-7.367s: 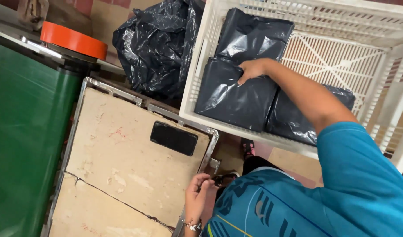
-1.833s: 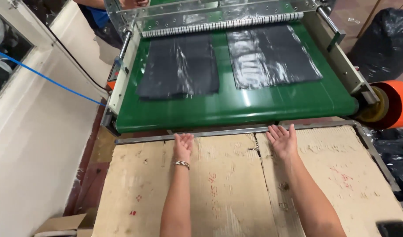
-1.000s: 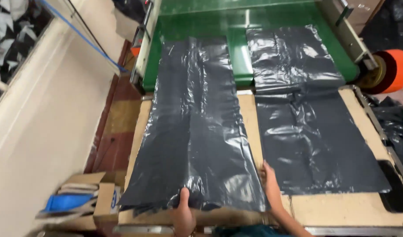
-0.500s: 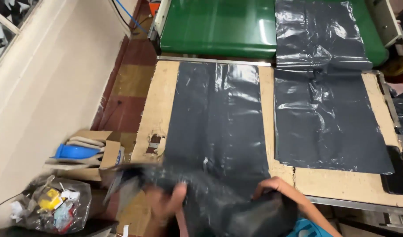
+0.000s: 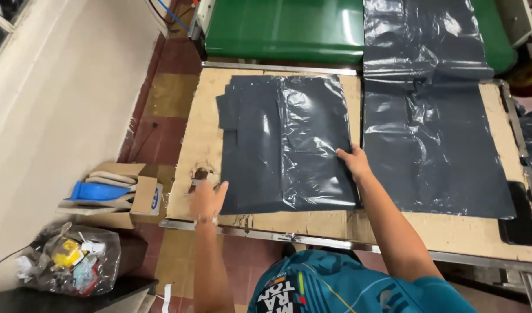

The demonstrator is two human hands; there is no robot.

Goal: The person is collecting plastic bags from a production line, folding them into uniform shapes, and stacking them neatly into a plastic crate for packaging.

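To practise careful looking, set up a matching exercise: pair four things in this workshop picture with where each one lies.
1 folded black bag stack
2 long unfolded black bag
3 cardboard box
4 clear bag of scraps

a floor, bottom left corner
b between both hands
c floor, beside the table's left edge
d half on the green conveyor, half on the table

Pairs: 1-b, 2-d, 3-c, 4-a

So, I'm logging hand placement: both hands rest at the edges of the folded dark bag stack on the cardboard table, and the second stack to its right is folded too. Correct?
Not quite. In the head view the left hand and right hand do sit at the edges of the folded bag stack on the cardboard table, but the right-hand stack lies unfolded, stretching from the green conveyor onto the table.
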